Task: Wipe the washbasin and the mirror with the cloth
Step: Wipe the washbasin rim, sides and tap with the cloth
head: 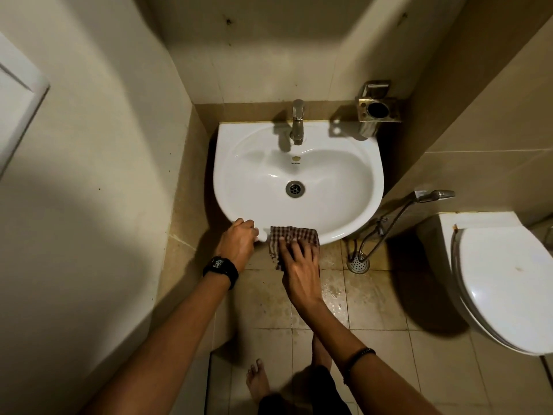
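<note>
Corner of a tiled bathroom, viewed from the head camera looking down. Largest item: the white washbasin (299,181), wall-mounted, glossy and rigid; I judge it slick under a damp rag. No mirror in view, so that half of the task is out of sight for now.

To the right, a toilet (505,283) with its lid down, well apart from the basin. Between them a spray hose (389,229) runs down the wall toward a floor drain (358,264). It hangs near the basin's right flank and could snag an elbow on a wide sweep. The floor tiles look wet in patches.

At the basin's back edge stands the faucet (297,122); just beside it on the wall, a metal holder (378,107). Both will break up long strokes along the rear rim.

The cloth (291,235), checked brown, soft and light, drapes over the front lip of the basin with part hanging below. It will bunch unless held flat.

My right hand (300,271) lies flat on it, fingers spread, pressing it to the rim rather than pinching. My left hand (239,242), watch on the wrist, is curled over the front-left rim, bracing; it holds no cloth.
</note>
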